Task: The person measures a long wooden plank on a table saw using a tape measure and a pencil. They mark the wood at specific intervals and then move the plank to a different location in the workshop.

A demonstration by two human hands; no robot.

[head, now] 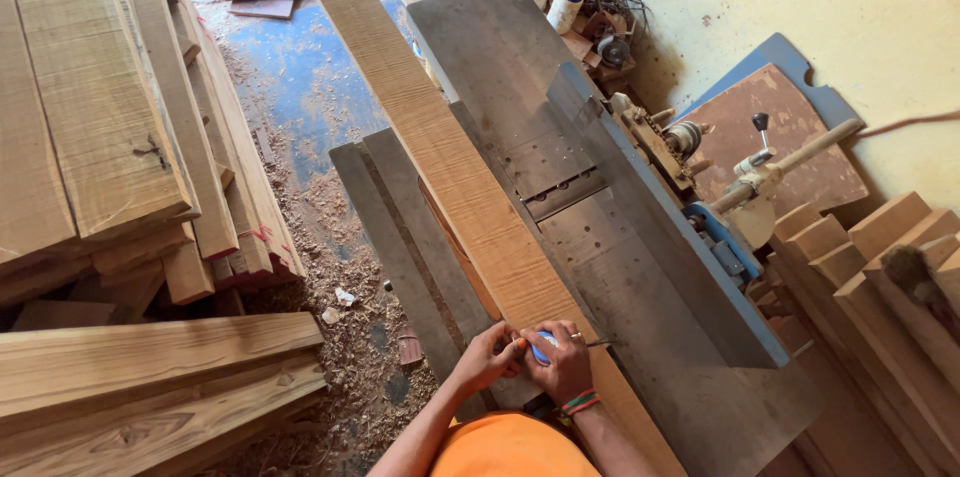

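Together, left hand (488,357) and right hand (565,367), fingers closed around one blue tape measure (543,345) atop one long plank (450,157).

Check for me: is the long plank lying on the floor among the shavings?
No, the long plank rests on the grey metal machine table, with both hands, left hand and right hand, on it at the near end.

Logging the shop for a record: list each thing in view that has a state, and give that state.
Left hand: pinching the blue tape measure.
Right hand: closed around the blue tape measure.
Blue tape measure: held over the long plank's near end.
Long plank: lying flat along the planer table.
Planer table: bare apart from the plank.
Stacked boards: piled flat.
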